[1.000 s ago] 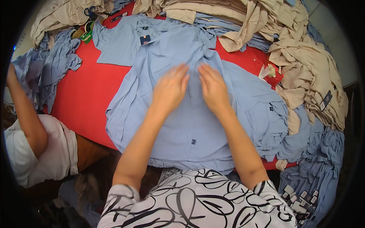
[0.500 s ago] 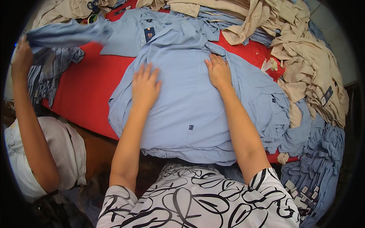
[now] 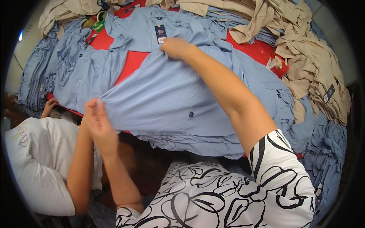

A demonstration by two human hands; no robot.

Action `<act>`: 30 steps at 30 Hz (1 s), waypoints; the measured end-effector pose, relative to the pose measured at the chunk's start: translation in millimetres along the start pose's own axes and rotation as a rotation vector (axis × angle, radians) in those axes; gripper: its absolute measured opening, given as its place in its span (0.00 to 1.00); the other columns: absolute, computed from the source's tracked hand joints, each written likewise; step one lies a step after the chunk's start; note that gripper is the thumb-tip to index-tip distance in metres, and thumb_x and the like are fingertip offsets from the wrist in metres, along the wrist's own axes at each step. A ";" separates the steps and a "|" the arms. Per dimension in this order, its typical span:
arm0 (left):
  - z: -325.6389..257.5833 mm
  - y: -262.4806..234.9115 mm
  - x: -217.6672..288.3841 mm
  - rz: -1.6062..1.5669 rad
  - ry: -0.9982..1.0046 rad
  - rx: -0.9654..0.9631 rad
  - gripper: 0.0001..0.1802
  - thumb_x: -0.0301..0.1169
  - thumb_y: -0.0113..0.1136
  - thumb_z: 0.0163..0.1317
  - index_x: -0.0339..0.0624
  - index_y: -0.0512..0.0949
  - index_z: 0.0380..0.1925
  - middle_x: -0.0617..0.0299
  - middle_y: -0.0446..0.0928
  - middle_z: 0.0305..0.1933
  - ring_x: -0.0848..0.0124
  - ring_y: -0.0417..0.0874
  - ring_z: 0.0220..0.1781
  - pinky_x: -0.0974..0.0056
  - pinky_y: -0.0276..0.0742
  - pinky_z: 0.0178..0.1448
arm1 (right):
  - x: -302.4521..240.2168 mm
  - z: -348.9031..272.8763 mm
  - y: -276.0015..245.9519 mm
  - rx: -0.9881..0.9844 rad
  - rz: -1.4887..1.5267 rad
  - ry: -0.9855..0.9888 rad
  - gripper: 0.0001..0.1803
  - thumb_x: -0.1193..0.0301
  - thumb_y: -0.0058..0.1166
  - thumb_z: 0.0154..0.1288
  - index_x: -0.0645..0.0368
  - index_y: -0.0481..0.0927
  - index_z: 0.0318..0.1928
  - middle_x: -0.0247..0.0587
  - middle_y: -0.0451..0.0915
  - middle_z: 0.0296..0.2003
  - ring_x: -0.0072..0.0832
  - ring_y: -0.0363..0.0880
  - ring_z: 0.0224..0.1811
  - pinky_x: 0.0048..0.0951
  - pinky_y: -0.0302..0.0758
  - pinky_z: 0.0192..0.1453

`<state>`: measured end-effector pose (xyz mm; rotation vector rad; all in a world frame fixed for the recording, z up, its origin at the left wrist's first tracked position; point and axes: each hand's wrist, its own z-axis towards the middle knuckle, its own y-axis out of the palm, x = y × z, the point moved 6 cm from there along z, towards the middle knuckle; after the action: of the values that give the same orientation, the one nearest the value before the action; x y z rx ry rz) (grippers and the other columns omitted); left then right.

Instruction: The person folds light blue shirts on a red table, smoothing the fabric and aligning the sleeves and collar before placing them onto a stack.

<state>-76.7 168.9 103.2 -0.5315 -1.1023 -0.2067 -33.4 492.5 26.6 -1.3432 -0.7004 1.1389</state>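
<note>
A light blue shirt (image 3: 171, 95) lies spread on top of a stack of the same blue shirts on the red table (image 3: 131, 62). My left hand (image 3: 97, 116) pinches its near left edge and lifts it off the stack. My right hand (image 3: 175, 47) grips the shirt's far edge, near the collar, with my arm stretched across the cloth. The cloth is pulled taut between both hands.
Beige garments (image 3: 311, 64) are heaped along the back and right. More blue shirts (image 3: 76, 68) lie at the left and hang down at the right (image 3: 327, 152). A person in a white top (image 3: 34, 159) sits at my left, one hand (image 3: 49, 106) at the table's edge.
My hands were flat on the shirt, smoothing it. Now both have closed on its edges and lifted its left side. The person at the left has laid a blue shirt down.
</note>
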 end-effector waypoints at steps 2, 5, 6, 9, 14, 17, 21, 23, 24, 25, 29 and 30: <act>41.5 -50.6 4.3 0.140 0.236 0.140 0.08 0.31 0.49 0.74 0.38 0.74 0.42 0.67 0.70 0.37 0.82 0.68 0.39 0.76 0.65 0.49 | 3.4 25.0 -47.3 0.270 -0.011 0.048 0.14 0.75 0.47 0.62 0.57 0.79 0.48 0.52 0.77 0.52 0.48 0.78 0.52 0.44 0.77 0.53; 82.4 -121.9 63.3 0.150 0.406 0.374 0.10 0.33 0.51 0.73 0.37 0.74 0.45 0.64 0.74 0.40 0.78 0.74 0.45 0.72 0.67 0.56 | -3.4 40.8 -175.5 0.860 0.154 -0.100 0.10 0.74 0.48 0.62 0.62 0.79 0.42 0.53 0.81 0.41 0.41 0.81 0.46 0.41 0.77 0.47; 84.6 -145.6 85.9 0.035 0.420 0.418 0.11 0.33 0.53 0.72 0.37 0.74 0.46 0.62 0.75 0.40 0.77 0.74 0.46 0.71 0.68 0.57 | -12.9 34.4 -211.7 0.920 0.164 -0.120 0.09 0.75 0.48 0.62 0.62 0.79 0.40 0.52 0.82 0.38 0.39 0.81 0.44 0.40 0.77 0.46; 37.9 -90.5 149.8 -0.313 0.495 0.005 0.15 0.34 0.57 0.69 0.36 0.73 0.50 0.61 0.77 0.41 0.77 0.78 0.41 0.70 0.74 0.50 | 14.7 -12.2 -264.9 0.959 0.320 -0.073 0.06 0.76 0.48 0.60 0.63 0.77 0.36 0.47 0.82 0.30 0.35 0.81 0.36 0.37 0.75 0.41; -77.2 93.6 169.6 -0.343 0.507 -1.203 0.31 0.36 0.65 0.62 0.35 0.67 0.61 0.51 0.77 0.56 0.62 0.81 0.55 0.64 0.78 0.55 | 151.1 -143.7 -173.4 0.657 0.571 0.344 0.07 0.73 0.56 0.63 0.64 0.80 0.38 0.37 0.82 0.34 0.22 0.78 0.36 0.23 0.75 0.42; -158.7 147.9 143.9 -0.278 0.595 -1.641 0.34 0.46 0.57 0.66 0.37 0.63 0.66 0.44 0.63 0.69 0.50 0.75 0.61 0.54 0.73 0.62 | 226.2 -264.1 -125.5 0.570 0.284 0.503 0.13 0.75 0.52 0.59 0.62 0.81 0.44 0.47 0.84 0.39 0.34 0.81 0.43 0.31 0.74 0.50; -98.2 164.0 73.5 0.021 0.637 -1.243 0.21 0.34 0.60 0.62 0.37 0.76 0.53 0.49 0.79 0.53 0.52 0.79 0.55 0.55 0.74 0.60 | 198.4 -345.0 -112.3 0.607 0.403 0.778 0.13 0.77 0.52 0.63 0.66 0.80 0.48 0.38 0.81 0.44 0.21 0.76 0.47 0.23 0.70 0.53; -40.8 179.5 34.5 0.255 0.420 -1.005 0.13 0.26 0.53 0.64 0.37 0.78 0.46 0.50 0.80 0.48 0.51 0.79 0.52 0.56 0.75 0.56 | 137.2 -329.7 -106.5 0.618 0.436 0.690 0.14 0.77 0.51 0.64 0.65 0.79 0.49 0.40 0.82 0.46 0.26 0.77 0.52 0.25 0.70 0.57; -16.9 188.8 19.5 0.282 0.406 -0.904 0.12 0.26 0.51 0.65 0.38 0.78 0.46 0.50 0.80 0.47 0.51 0.80 0.51 0.57 0.75 0.56 | 104.6 -310.9 -96.5 0.591 0.445 0.641 0.14 0.77 0.51 0.65 0.63 0.79 0.50 0.41 0.81 0.48 0.30 0.76 0.55 0.30 0.67 0.62; 3.6 197.2 5.2 0.313 0.389 -0.793 0.12 0.26 0.49 0.66 0.39 0.79 0.45 0.51 0.81 0.46 0.50 0.80 0.50 0.58 0.75 0.55 | 74.2 -285.3 -84.8 0.562 0.457 0.581 0.14 0.76 0.50 0.65 0.62 0.79 0.51 0.42 0.81 0.50 0.34 0.76 0.58 0.35 0.65 0.66; 30.3 269.7 -48.5 0.399 0.430 -0.611 0.17 0.30 0.46 0.69 0.49 0.75 0.55 0.56 0.73 0.61 0.56 0.70 0.66 0.43 0.61 0.68 | 27.9 -191.7 -13.1 0.402 -0.104 0.467 0.21 0.62 0.50 0.69 0.52 0.74 0.61 0.42 0.69 0.64 0.42 0.61 0.70 0.51 0.51 0.75; 35.6 278.2 -54.7 0.502 0.506 -0.540 0.19 0.32 0.46 0.69 0.51 0.74 0.58 0.57 0.71 0.65 0.57 0.66 0.70 0.38 0.57 0.71 | 33.0 -176.4 -0.8 0.371 -0.231 0.483 0.23 0.59 0.49 0.71 0.50 0.72 0.63 0.42 0.66 0.68 0.43 0.57 0.73 0.53 0.48 0.75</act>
<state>-14.0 419.9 -18.1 -1.1476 -0.3854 -0.1819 139.0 455.9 -7.4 -1.1230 -0.2638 0.6776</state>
